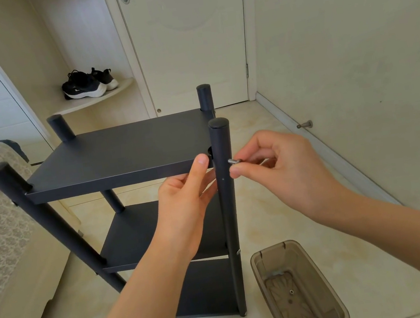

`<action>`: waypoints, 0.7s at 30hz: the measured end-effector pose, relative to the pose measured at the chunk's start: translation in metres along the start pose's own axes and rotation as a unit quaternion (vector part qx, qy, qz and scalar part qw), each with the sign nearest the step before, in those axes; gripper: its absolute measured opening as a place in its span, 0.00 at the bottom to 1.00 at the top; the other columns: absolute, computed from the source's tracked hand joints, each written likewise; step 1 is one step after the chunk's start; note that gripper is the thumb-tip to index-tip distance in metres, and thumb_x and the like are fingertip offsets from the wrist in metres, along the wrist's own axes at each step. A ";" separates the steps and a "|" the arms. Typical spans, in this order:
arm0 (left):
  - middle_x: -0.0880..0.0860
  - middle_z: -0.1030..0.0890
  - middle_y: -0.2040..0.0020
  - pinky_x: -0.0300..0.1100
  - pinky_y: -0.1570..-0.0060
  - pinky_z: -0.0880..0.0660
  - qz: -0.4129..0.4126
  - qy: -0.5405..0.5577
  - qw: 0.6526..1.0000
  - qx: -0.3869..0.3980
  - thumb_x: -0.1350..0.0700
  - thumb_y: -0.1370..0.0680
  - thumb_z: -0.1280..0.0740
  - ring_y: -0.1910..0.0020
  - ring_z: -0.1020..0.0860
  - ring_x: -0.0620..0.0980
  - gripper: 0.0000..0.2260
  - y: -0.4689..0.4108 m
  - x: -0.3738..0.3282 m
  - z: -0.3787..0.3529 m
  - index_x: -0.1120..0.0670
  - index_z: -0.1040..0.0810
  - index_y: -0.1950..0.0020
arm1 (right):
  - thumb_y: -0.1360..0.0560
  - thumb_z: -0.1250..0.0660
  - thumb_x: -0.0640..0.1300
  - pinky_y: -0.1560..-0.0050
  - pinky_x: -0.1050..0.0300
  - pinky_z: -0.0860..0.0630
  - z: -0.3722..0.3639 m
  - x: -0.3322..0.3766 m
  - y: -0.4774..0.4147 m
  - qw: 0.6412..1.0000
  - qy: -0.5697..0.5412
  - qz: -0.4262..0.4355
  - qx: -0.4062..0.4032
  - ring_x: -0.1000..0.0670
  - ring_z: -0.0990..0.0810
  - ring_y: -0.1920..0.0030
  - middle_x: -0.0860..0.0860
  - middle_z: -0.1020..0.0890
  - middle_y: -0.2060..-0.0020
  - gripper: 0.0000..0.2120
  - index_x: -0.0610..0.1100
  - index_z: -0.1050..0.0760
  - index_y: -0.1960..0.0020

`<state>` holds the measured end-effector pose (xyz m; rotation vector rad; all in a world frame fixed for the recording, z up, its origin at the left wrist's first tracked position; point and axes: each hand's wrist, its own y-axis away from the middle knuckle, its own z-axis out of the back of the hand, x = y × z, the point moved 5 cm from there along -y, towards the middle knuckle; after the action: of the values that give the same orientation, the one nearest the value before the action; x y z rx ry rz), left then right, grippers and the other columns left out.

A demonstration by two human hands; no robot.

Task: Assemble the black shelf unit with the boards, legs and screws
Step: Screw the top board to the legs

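A person steadies a nearly finished black three-tier shelf unit [121, 155] standing on the pale tiled floor [291, 201], all four round black legs upright and three flat boards stacked level between them. The left hand [187, 197] braces the near right corner of the top black board [109, 152], thumb pressed on its front edge and fingers wrapped behind the near right leg [229, 210], apparently to keep board and leg lined up. The right hand [273, 168] pinches a short silver metal screw [234, 161] between thumb and forefinger, the other fingers curled in. The screw lies horizontal, its long axis crosswise to the vertical leg, tip pointing left into the leg's side at board height. A translucent brown plastic tray [299, 289] sits on the floor near the leg's foot, a small fastener inside.
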<state>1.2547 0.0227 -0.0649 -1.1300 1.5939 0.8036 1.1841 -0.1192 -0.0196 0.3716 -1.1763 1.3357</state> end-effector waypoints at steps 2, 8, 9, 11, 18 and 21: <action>0.66 0.17 0.48 0.48 0.38 0.24 0.000 0.000 1.000 -0.001 0.46 0.29 0.30 0.44 0.16 0.51 0.18 0.000 0.001 0.000 0.52 0.26 0.75 | 0.27 0.25 0.43 0.57 0.74 0.29 -0.001 0.002 -0.001 1.000 0.006 0.007 0.008 0.63 0.19 0.59 0.57 0.16 0.64 0.05 0.50 0.21 0.57; 0.62 0.16 0.46 0.51 0.35 0.25 0.001 0.005 1.000 0.006 0.46 0.28 0.31 0.43 0.16 0.51 0.16 -0.004 0.003 0.000 0.53 0.23 0.71 | 0.27 0.25 0.43 0.56 0.71 0.27 -0.001 0.002 -0.002 1.000 0.010 0.023 0.009 0.62 0.19 0.56 0.58 0.17 0.63 0.05 0.50 0.21 0.57; 0.62 0.16 0.45 0.51 0.34 0.25 0.001 0.007 1.000 0.009 0.46 0.27 0.31 0.43 0.16 0.51 0.16 -0.004 0.003 0.000 0.55 0.24 0.69 | 0.27 0.25 0.43 0.56 0.70 0.26 -0.001 0.001 -0.003 1.000 0.004 0.022 0.009 0.61 0.19 0.56 0.59 0.17 0.63 0.05 0.50 0.21 0.57; 0.62 0.16 0.44 0.52 0.33 0.26 0.002 0.009 1.000 0.011 0.46 0.27 0.31 0.42 0.17 0.52 0.16 -0.004 0.004 0.001 0.56 0.24 0.67 | 0.28 0.25 0.43 0.55 0.67 0.24 0.000 0.000 -0.004 1.000 -0.009 0.014 0.015 0.60 0.18 0.56 0.59 0.16 0.62 0.05 0.49 0.21 0.57; 0.63 0.16 0.46 0.53 0.32 0.27 0.002 -0.001 1.000 0.005 0.45 0.28 0.30 0.42 0.17 0.51 0.18 -0.005 0.004 0.001 0.57 0.28 0.67 | 0.28 0.25 0.42 0.54 0.74 0.26 -0.001 0.004 -0.003 1.000 0.007 0.023 0.003 0.63 0.18 0.57 0.58 0.16 0.63 0.06 0.50 0.21 0.58; 0.65 0.17 0.47 0.51 0.34 0.26 0.000 0.001 1.000 -0.002 0.45 0.28 0.30 0.43 0.16 0.51 0.18 -0.005 0.003 0.001 0.56 0.28 0.69 | 0.28 0.25 0.42 0.53 0.75 0.27 -0.002 0.006 -0.004 1.000 0.021 0.021 0.002 0.63 0.18 0.57 0.58 0.16 0.62 0.06 0.50 0.21 0.57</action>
<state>1.2593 0.0213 -0.0684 -1.1341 1.5953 0.8064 1.1870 -0.1153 -0.0142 0.3223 -1.1518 1.3761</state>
